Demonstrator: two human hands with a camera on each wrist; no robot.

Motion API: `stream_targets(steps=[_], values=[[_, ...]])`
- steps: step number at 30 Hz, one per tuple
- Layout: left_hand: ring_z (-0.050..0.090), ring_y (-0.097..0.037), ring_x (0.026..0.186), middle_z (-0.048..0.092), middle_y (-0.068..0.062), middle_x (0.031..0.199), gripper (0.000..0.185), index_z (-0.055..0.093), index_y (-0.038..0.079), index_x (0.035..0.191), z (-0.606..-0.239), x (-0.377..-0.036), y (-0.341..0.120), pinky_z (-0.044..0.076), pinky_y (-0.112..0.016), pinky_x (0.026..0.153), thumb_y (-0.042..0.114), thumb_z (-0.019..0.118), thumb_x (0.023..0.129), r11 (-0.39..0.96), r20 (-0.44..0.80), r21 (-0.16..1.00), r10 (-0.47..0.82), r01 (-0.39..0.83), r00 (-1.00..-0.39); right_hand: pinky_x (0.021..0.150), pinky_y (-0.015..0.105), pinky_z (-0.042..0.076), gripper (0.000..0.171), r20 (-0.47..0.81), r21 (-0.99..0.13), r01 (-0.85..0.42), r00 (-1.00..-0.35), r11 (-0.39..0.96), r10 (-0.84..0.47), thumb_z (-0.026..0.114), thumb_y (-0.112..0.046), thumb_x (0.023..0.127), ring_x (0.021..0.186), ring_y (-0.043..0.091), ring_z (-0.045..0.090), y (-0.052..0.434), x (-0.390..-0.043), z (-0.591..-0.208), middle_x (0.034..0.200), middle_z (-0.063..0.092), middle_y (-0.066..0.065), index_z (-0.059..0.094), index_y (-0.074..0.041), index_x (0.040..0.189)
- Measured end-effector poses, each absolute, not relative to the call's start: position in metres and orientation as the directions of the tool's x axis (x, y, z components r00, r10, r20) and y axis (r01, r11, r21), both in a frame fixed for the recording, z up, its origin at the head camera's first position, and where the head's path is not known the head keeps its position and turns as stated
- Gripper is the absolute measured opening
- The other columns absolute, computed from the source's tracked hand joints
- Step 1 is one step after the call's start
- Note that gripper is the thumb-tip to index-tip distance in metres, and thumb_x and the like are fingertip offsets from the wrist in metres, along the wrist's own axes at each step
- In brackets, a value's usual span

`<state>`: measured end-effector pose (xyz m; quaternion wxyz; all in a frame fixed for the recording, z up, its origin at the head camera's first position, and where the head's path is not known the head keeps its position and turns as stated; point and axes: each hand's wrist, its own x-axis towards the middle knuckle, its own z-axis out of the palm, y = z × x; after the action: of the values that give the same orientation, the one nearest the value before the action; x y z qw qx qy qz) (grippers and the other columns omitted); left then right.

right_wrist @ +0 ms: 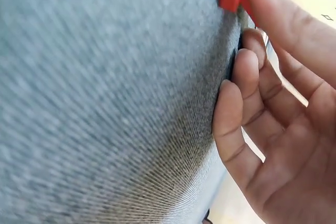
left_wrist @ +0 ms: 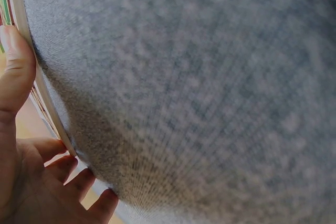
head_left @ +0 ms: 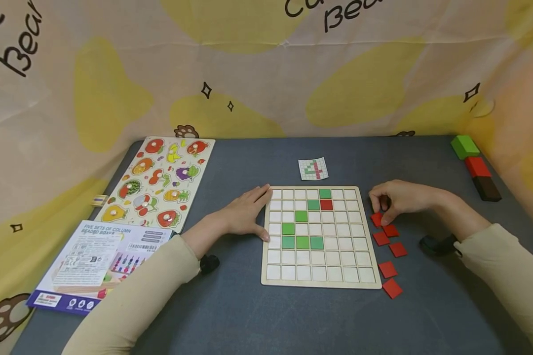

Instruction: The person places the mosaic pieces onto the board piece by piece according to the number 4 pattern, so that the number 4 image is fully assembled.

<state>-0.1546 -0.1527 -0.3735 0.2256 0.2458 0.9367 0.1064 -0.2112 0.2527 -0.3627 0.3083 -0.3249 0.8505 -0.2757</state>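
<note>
Red tile (head_left: 376,219) at the top of a loose row of red squares is pinched under the curled fingers of the right hand (head_left: 397,199), on the bench (head_left: 231,305) just right of the wooden grid board (head_left: 322,285). Five more red tiles (head_left: 387,269) trail toward the person. The left hand (head_left: 244,214) lies spread and flat on the bench, fingertips and thumb against the board's left edge. On the board, green tiles run in a diagonal and a short row, with one red tile (head_left: 326,204) set beside them. Beyond it lies a small pattern card (head_left: 313,169); a fruit puzzle (head_left: 160,182) sits far left
</note>
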Motion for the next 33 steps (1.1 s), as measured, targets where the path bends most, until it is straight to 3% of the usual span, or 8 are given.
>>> stream_targets(steps=[7, 13, 18, 26, 33], values=[[0.001, -0.032, 0.158, -0.004, -0.007, 0.170, 0.119, 0.005, 0.012, 0.160, -0.374, -0.156, -0.152, 0.015, -0.056, 0.125, 0.056, 0.077, 0.077, 0.857, -0.371, 0.313, 0.507, 0.410, -0.778, 0.059, 0.022, 0.040, 0.024, -0.299, -0.612, -0.369, -0.711, 0.700, -0.636, 0.078, -0.024, 0.084, 0.064, 0.006, 0.049, 0.251, -0.206, -0.357, 0.073, 0.056, -0.002, 0.057, -0.014, 0.080], [0.001, -0.032, 0.158, -0.004, -0.008, 0.170, 0.118, 0.005, 0.011, 0.160, -0.374, -0.155, -0.153, 0.016, -0.057, 0.124, 0.055, 0.077, 0.077, 0.857, -0.370, 0.315, 0.507, 0.408, -0.778, 0.066, 0.021, 0.048, 0.014, -0.150, -0.571, -0.413, -0.797, 0.710, -0.585, 0.076, -0.018, 0.087, 0.073, 0.005, 0.057, 0.235, -0.199, -0.351, 0.081, 0.066, -0.003, 0.062, -0.016, 0.087], [0.001, -0.032, 0.158, -0.004, -0.008, 0.170, 0.119, 0.004, 0.012, 0.161, -0.374, -0.155, -0.153, 0.016, -0.057, 0.125, 0.055, 0.077, 0.077, 0.857, -0.372, 0.314, 0.507, 0.409, -0.778, 0.068, 0.021, 0.051, 0.011, -0.097, -0.594, -0.431, -0.800, 0.679, -0.593, 0.077, -0.016, 0.085, 0.077, 0.007, 0.061, 0.210, -0.194, -0.350, 0.084, 0.070, -0.003, 0.069, -0.017, 0.092], [0.001, -0.032, 0.158, -0.004, -0.007, 0.170, 0.119, 0.005, 0.012, 0.161, -0.373, -0.155, -0.152, 0.016, -0.056, 0.125, 0.055, 0.078, 0.077, 0.860, -0.372, 0.308, 0.502, 0.406, -0.781, 0.066, 0.021, 0.052, 0.011, -0.070, -0.619, -0.459, -0.776, 0.637, -0.627, 0.081, -0.012, 0.081, 0.070, 0.006, 0.063, 0.170, -0.184, -0.354, 0.076, 0.072, -0.006, 0.072, -0.018, 0.083], [0.001, -0.032, 0.158, -0.004, -0.007, 0.170, 0.120, 0.005, 0.012, 0.161, -0.375, -0.156, -0.152, 0.017, -0.058, 0.124, 0.056, 0.078, 0.076, 0.861, -0.372, 0.307, 0.500, 0.405, -0.782, 0.068, 0.023, 0.051, 0.003, -0.103, -0.597, -0.467, -0.762, 0.653, -0.639, 0.078, -0.013, 0.084, 0.071, 0.007, 0.063, 0.158, -0.182, -0.357, 0.078, 0.074, -0.004, 0.075, -0.014, 0.082]])
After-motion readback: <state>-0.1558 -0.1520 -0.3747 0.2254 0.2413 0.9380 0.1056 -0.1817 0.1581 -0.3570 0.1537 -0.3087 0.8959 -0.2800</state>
